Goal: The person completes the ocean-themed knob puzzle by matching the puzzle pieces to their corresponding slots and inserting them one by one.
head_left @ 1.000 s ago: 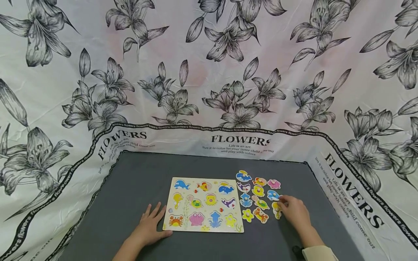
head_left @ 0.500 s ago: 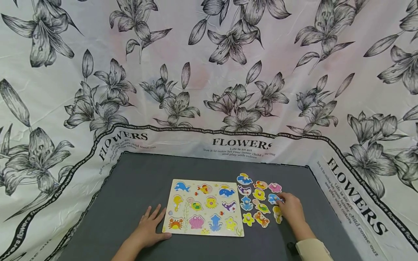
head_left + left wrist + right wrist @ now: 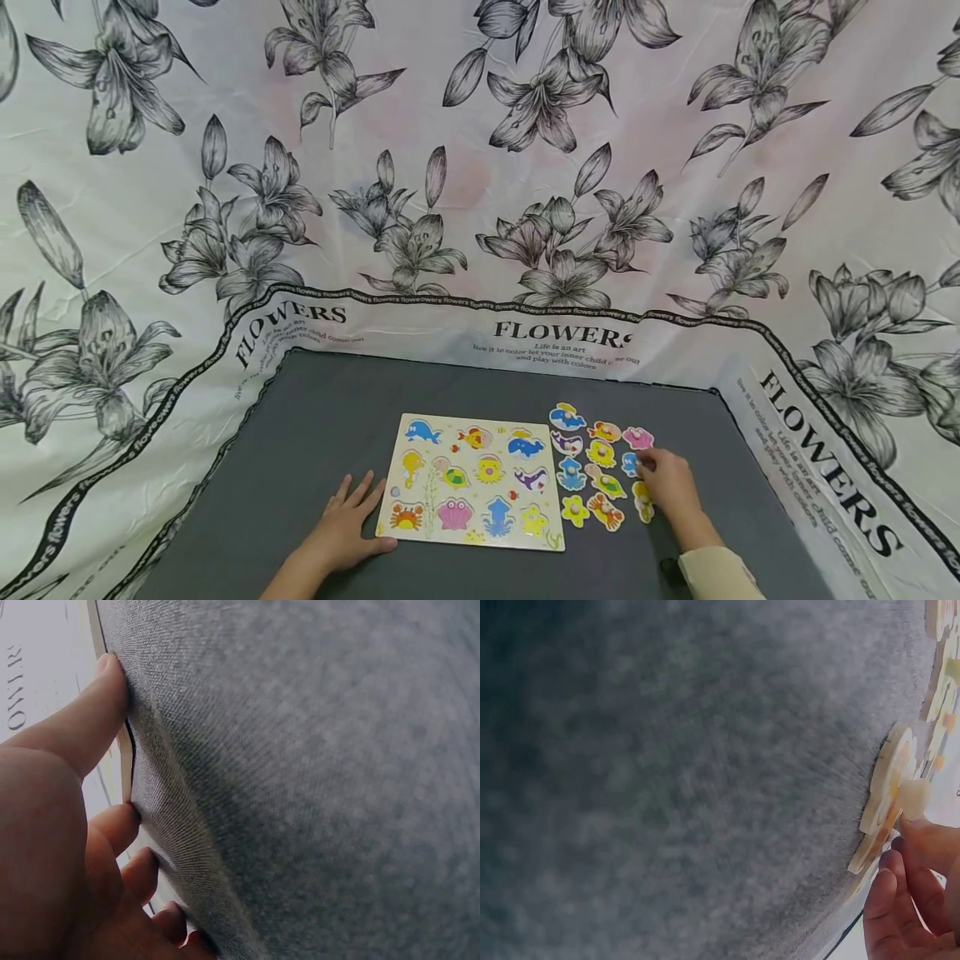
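In the head view, a pale puzzle board printed with sea creatures lies on the dark grey table. My left hand rests at its lower left corner, fingers spread and thumb at the near edge. My right hand is right of the loose pieces, its thumb and fingertips pinching at the blue dolphin puzzle piece, which they partly cover. Just below lies a yellow seahorse piece. In the right wrist view, thumb and fingertips come together beside a piece's pale knob.
Several knobbed pieces lie right of the board, among them a pink shell, a turtle, a crab and a yellow star. A flower-printed curtain surrounds the table's far and side edges.
My right fingers have shifted from the seahorse's upper end onto the blue dolphin, covering more of it. The left hand stays at the board. The head view has shifted slightly.
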Demonstrator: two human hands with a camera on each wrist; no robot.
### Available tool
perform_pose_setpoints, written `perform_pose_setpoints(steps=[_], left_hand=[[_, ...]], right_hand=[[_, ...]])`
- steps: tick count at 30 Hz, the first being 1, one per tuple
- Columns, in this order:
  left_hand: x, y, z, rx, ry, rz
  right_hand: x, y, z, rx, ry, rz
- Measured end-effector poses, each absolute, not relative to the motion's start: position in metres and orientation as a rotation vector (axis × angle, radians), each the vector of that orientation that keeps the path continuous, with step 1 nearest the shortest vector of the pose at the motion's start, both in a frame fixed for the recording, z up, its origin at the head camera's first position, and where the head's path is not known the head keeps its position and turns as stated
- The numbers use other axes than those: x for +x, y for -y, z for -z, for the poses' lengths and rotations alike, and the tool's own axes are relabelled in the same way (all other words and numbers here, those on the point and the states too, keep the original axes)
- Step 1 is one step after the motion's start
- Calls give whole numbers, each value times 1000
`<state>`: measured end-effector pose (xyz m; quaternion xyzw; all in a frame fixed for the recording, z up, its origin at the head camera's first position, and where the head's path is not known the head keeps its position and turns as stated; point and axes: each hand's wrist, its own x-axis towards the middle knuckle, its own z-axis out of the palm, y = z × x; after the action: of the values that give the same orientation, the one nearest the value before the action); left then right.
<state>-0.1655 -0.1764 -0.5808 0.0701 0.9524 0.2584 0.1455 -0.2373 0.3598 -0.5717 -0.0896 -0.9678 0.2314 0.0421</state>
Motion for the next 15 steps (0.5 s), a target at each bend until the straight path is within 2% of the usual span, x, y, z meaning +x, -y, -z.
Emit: perform_pose_setpoints(steps=[15], left_hand=[[-165, 176, 583, 213, -2770, -721]], right_hand=[[-243, -355, 561, -244, 2914, -749]])
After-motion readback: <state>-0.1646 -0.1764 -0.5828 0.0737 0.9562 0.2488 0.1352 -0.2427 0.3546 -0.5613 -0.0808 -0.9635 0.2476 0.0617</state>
